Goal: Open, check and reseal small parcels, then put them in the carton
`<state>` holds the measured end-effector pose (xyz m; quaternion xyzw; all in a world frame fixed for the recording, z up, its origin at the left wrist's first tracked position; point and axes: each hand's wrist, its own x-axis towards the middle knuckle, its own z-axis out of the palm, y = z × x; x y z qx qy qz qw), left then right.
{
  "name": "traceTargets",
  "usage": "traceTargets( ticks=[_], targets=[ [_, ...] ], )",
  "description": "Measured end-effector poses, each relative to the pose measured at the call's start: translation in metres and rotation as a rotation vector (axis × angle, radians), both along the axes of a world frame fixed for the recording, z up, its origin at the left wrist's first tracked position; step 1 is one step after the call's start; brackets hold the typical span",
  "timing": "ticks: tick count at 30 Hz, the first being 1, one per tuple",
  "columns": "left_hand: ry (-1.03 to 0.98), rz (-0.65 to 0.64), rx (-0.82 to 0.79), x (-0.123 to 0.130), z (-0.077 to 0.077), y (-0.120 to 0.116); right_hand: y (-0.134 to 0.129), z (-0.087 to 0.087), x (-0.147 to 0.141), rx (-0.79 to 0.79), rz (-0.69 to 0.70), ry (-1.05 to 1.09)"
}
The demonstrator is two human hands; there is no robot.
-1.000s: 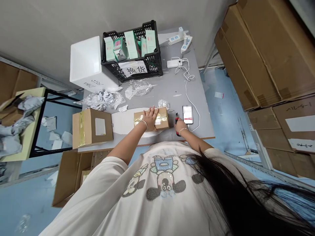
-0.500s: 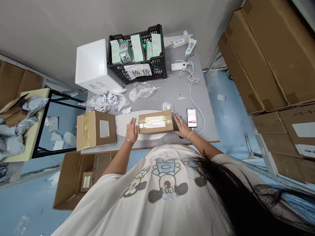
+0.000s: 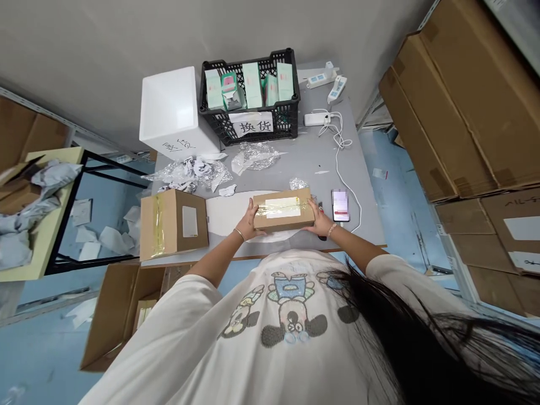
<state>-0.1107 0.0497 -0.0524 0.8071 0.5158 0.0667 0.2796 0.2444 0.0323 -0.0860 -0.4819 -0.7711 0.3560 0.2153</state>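
Between my two hands is a long brown cardboard box, with a white label and clear yellowish tape across its top. My left hand grips its left end, fingers on the far side and thumb at the near edge. At the right end, my right hand grips the box the same way. A dark object, mostly hidden, lies beside my right hand. To the right is a phone with its screen lit and a white cable attached. Left of my left hand stands a larger taped cardboard box with a white label.
At the back of the table stand a black crate of pale green boxes and a white foam box. Crumpled plastic wrap lies before them. Power strips sit back right. An open carton is on the floor, lower left.
Both hands were apart from the long box and have closed on its two ends. The view has shifted slightly, so the table appears further right.
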Motion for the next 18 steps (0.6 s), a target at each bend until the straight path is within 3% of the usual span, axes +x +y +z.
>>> traceTargets(
  ticks=[5, 10, 15, 18],
  targets=[
    [-0.257, 0.179, -0.169, 0.001, 0.003, -0.008, -0.006, 0.023, -0.019, -0.121, -0.168, 0.067],
    [-0.314, 0.254, -0.308, -0.015, 0.012, 0.010, 0.009, 0.050, -0.029, -0.330, -0.228, 0.070],
    [-0.196, 0.416, -0.497, -0.016, -0.003, 0.036, 0.032, 0.043, -0.049, -0.646, -0.331, 0.115],
    [-0.130, 0.514, -0.491, -0.008, -0.015, 0.041, 0.038, 0.032, -0.061, -0.583, -0.418, 0.083]
  ],
)
